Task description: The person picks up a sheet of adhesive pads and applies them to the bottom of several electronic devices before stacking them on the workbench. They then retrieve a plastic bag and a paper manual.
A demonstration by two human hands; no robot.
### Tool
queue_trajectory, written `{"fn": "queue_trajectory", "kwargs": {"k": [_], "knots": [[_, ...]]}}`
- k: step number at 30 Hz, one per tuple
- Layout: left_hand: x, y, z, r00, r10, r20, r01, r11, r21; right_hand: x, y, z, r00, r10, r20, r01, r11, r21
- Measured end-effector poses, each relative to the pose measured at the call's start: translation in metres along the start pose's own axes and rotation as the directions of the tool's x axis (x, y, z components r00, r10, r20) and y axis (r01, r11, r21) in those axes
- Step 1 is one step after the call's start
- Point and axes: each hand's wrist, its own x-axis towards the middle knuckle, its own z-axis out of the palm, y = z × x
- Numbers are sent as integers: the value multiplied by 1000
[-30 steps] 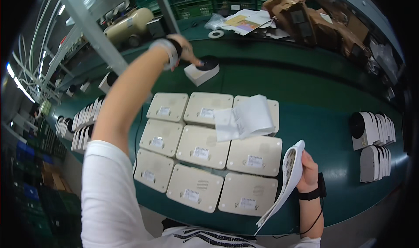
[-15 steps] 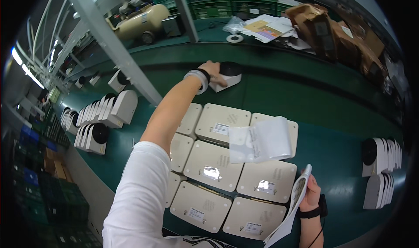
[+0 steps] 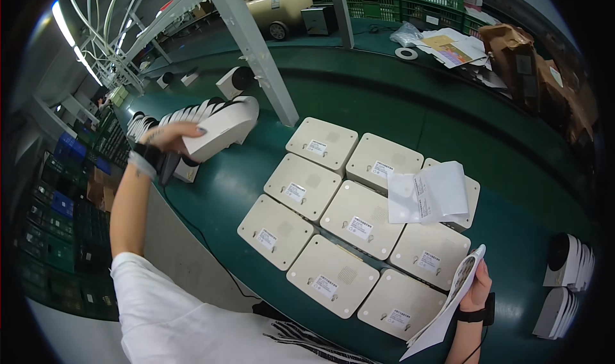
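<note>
We take the grid of nine cream units point(image 3: 362, 220) on the green table point(image 3: 237, 191) as landmark. To its left, we find the left hand point(image 3: 170, 140) clasped on the near end of a white unit point(image 3: 221, 130), close to a row of similar units point(image 3: 192, 114). At the grid's lower right, the right hand point(image 3: 475, 290) pinches folded sheets point(image 3: 443, 322). We note a plastic bag point(image 3: 429, 194) across the grid's far-right unit, and a white stack point(image 3: 556, 314) well apart to its right.
</note>
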Motion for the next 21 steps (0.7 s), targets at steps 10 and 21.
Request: {"fn": "queue_trajectory", "kwargs": {"k": [10, 21], "knots": [[27, -194, -37, 903, -192, -384, -15, 879, -476, 1, 3, -3, 994, -45, -99, 44, 999, -12], [34, -13, 143, 731, 666, -148, -358, 559, 748, -1, -2, 14, 999, 3, 33, -3, 1000, -5]]}}
